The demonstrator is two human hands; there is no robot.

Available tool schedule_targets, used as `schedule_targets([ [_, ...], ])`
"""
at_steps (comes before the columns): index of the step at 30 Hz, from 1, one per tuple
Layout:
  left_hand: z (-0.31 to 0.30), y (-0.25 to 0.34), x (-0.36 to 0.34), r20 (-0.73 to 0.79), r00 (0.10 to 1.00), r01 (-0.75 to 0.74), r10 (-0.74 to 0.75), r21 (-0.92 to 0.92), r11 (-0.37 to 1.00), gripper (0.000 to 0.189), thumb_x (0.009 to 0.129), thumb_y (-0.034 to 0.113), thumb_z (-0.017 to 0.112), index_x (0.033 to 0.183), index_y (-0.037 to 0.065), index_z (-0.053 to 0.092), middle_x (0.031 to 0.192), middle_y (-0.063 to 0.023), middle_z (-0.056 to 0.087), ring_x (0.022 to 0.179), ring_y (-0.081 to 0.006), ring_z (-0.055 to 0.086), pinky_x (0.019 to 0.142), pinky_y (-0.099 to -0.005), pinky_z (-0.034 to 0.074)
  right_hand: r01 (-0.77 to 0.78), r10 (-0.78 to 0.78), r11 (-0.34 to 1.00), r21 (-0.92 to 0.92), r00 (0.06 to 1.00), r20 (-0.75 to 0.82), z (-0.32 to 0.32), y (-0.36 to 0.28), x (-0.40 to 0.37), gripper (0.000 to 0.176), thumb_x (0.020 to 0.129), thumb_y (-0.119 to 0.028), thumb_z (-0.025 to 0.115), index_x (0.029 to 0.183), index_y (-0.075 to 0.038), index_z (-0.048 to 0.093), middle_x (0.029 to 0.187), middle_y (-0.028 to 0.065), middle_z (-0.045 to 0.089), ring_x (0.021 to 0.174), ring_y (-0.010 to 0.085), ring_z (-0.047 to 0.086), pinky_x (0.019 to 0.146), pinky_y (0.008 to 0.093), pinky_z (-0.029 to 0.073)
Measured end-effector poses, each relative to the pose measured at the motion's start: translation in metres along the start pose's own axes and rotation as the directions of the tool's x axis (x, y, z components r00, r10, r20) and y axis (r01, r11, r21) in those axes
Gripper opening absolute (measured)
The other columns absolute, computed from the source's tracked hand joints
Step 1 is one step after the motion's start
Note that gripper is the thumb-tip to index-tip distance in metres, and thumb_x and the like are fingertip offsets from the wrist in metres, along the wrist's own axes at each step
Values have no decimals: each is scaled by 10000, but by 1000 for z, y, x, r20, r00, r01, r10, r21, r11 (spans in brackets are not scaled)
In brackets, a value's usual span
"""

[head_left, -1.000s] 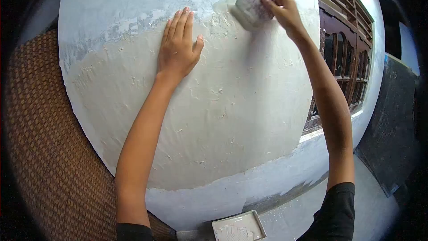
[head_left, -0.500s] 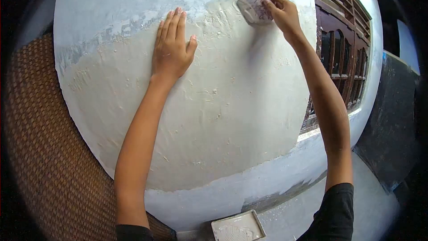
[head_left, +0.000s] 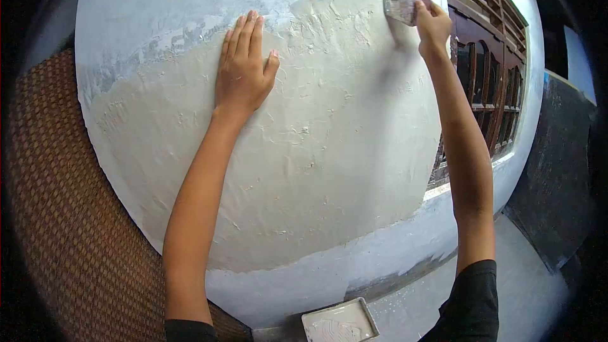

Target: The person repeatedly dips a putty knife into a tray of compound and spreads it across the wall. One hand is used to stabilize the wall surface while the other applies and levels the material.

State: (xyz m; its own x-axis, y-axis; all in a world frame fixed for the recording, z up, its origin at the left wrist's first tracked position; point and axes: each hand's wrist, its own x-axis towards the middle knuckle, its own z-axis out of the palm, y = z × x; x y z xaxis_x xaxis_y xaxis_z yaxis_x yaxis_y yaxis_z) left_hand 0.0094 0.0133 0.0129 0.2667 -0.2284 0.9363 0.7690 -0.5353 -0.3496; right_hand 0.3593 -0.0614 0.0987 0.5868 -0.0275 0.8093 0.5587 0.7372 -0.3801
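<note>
My left hand (head_left: 244,66) lies flat on the wall (head_left: 304,171), fingers stretched upward and thumb out to the side. In my right hand (head_left: 433,28), high up near the wall's right edge, I grip a thin, flat putty scraper (head_left: 403,3) smeared with grey-white paste. Its blade is at the wall surface; whether the whole edge touches cannot be made out. Cream-coloured putty covers the wall's middle, rough with ridges and small lumps. Bluish-white wall shows above and below the coated area.
A shallow tray (head_left: 341,322) with pale putty sits low, below the wall. Right of the wall is a dark wooden window (head_left: 484,82) with slats. A woven brown panel (head_left: 76,183) stands at left, and a dark board (head_left: 554,171) leans at far right.
My right hand has moved the scraper rightward, toward the window side, leaving a smooth putty patch where it was. My left hand has stayed in place.
</note>
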Motion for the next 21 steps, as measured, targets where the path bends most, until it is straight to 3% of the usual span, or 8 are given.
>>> schedule_targets([
  [3,0,1,0,-5,1000,-4,4,-12,1000,601,938,265,527,1459,8,369,1526,-160,365,1435,-308,309,1194,-456,222,35,-56,980,194,993,106,3,-10,-18,368,926,-164,681,1200,78,633,1010,102,699,893,130,628,808,241,493],
  [5,0,2,0,-8,1000,-9,9,-23,1000,594,943,252,534,1460,13,366,1523,-165,366,1430,-328,311,1185,-469,238,163,-217,968,192,927,307,10,-4,-29,367,934,-176,673,1208,66,636,1018,87,696,894,123,621,805,242,486],
  [7,1,2,-1,8,1000,11,-11,23,1000,616,932,289,524,1454,-2,377,1526,-160,370,1438,-287,311,1202,-442,209,188,-175,982,-29,953,249,10,7,-25,367,935,-165,665,1223,60,631,1023,91,695,890,118,619,795,242,485],
  [10,0,0,0,-2,1000,-2,2,0,1000,614,934,291,522,1453,-3,379,1522,-164,375,1435,-294,315,1201,-441,212,-59,59,998,-10,997,44,-5,0,-14,368,928,-152,671,1225,61,628,1032,99,699,881,121,626,790,241,487],
  [14,-1,1,0,6,1000,3,-3,0,1000,613,932,286,526,1453,-1,378,1520,-166,378,1433,-299,317,1200,-440,215,82,-114,976,204,982,153,1,0,-28,358,923,-123,675,1225,63,626,1051,89,700,900,125,632,812,245,489],
  [15,0,1,0,-1,1000,-2,2,-4,1000,613,930,281,529,1453,-1,378,1520,-166,378,1433,-299,317,1199,-441,215,141,-162,983,115,967,198,3,3,-30,348,928,-121,667,1223,60,628,1054,86,700,905,125,633,820,243,488],
  [19,-1,2,-2,1,1000,-3,3,-22,1000,608,945,260,532,1472,17,350,1530,-173,354,1429,-331,309,1188,-463,229,-17,15,1000,23,997,77,-9,4,-20,336,935,-127,655,1215,57,633,1043,83,699,907,111,627,820,233,482],
  [21,-1,2,-1,0,1000,-2,2,-23,1000,609,946,261,530,1474,18,347,1532,-171,352,1432,-330,306,1189,-463,226,36,-44,996,82,993,108,-6,6,-25,334,926,-133,657,1202,55,642,1014,96,704,877,125,636,796,252,493],
])
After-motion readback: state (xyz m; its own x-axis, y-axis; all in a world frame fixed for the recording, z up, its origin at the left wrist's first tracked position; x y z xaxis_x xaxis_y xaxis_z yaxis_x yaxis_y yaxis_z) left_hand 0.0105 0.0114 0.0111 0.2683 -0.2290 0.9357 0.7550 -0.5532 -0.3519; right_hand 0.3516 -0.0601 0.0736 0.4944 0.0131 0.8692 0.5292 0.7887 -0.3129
